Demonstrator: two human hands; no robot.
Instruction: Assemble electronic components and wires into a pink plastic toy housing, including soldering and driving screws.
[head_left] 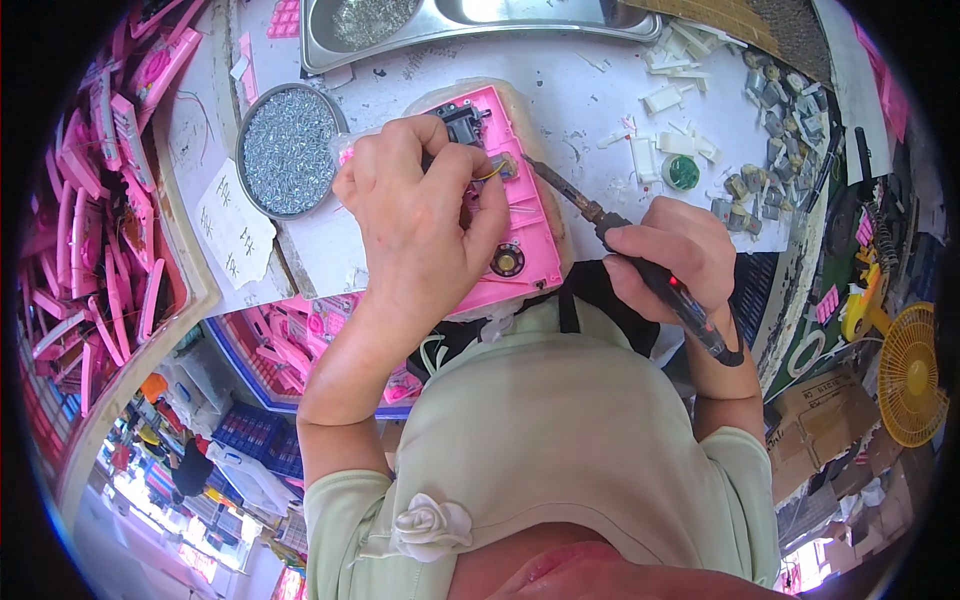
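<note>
Near the desk's front edge, a pink housing (505, 215) is half hidden under the left hand (420, 215), its grip pinching unseen parts, while a soldering iron (600, 225) is clenched by the right hand (670, 255).

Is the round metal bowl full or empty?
Full. The round bowl beside the left hand is heaped to its rim with tiny silver screws.

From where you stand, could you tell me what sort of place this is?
Most likely a small assembly workshop: a soldering iron worked on an open pink plastic casing, a round tin of screws, and piles of pink casings.
</note>
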